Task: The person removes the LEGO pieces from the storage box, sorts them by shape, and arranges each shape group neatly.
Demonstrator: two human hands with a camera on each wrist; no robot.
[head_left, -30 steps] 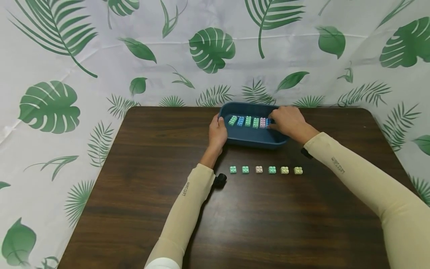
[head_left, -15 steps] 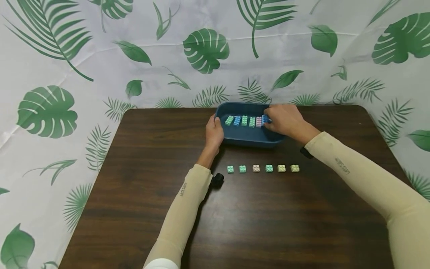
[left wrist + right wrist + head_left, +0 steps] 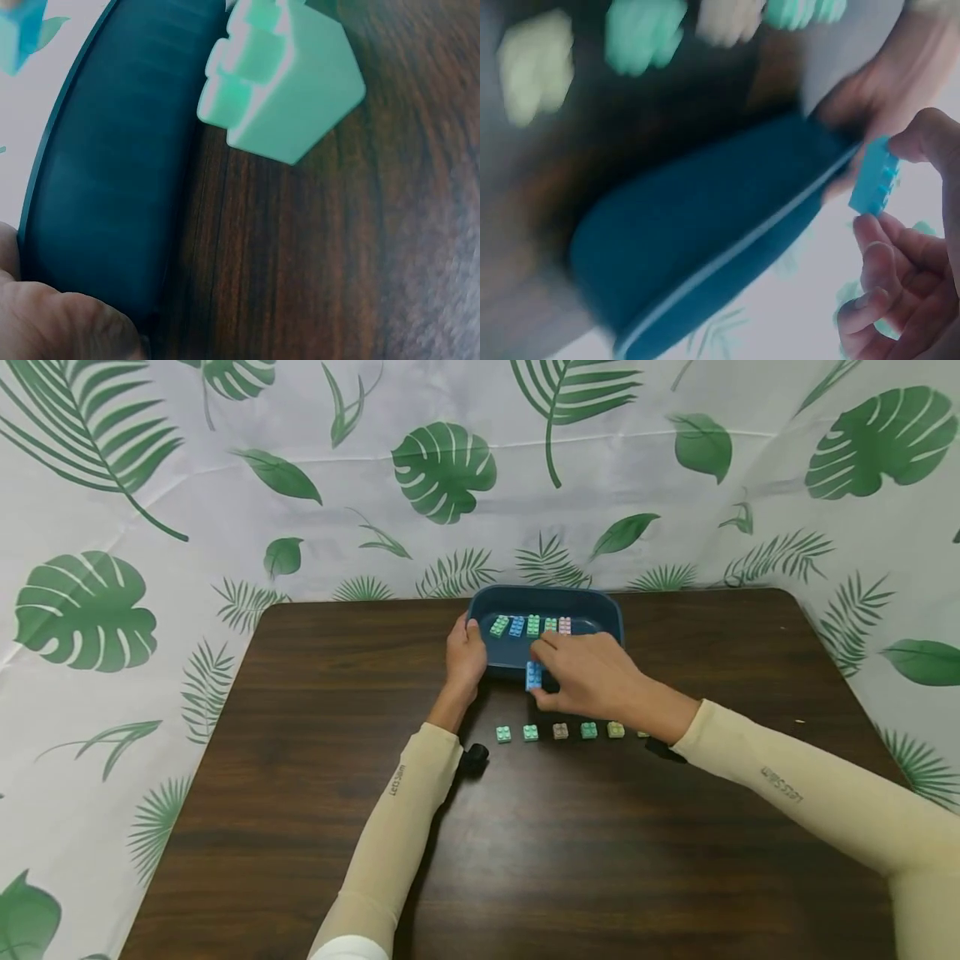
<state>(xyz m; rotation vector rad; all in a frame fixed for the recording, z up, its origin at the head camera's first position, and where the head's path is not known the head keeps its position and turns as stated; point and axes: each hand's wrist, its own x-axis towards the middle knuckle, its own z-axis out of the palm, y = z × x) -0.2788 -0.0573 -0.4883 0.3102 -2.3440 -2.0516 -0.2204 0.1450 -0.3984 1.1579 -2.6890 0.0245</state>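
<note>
A blue toy brick (image 3: 533, 676) is pinched between the thumb and fingers of my right hand (image 3: 592, 675), raised over the front rim of a dark blue tray (image 3: 619, 618). The right wrist view shows the same blue brick (image 3: 875, 176) held by its ends. My left hand (image 3: 465, 653) grips the tray's left end, thumb over the rim. Inside the tray lies a row of bricks: a green brick (image 3: 499, 626), a blue brick (image 3: 517, 626), another green brick (image 3: 533, 626), one partly covered by my right hand, and a pink brick (image 3: 565, 625).
In front of the tray, small square bricks form a row on the dark wooden table (image 3: 337, 693): a mint brick (image 3: 503, 734), a pinkish brick (image 3: 560, 731), a yellow brick (image 3: 616, 729) and several others. My right wrist partly covers the row's right end. A leaf-print cloth (image 3: 330, 527) hangs behind.
My right hand has lifted the blue brick from the right end of the tray's row and carried it left and toward me. The left hand keeps its grip on the tray.
</note>
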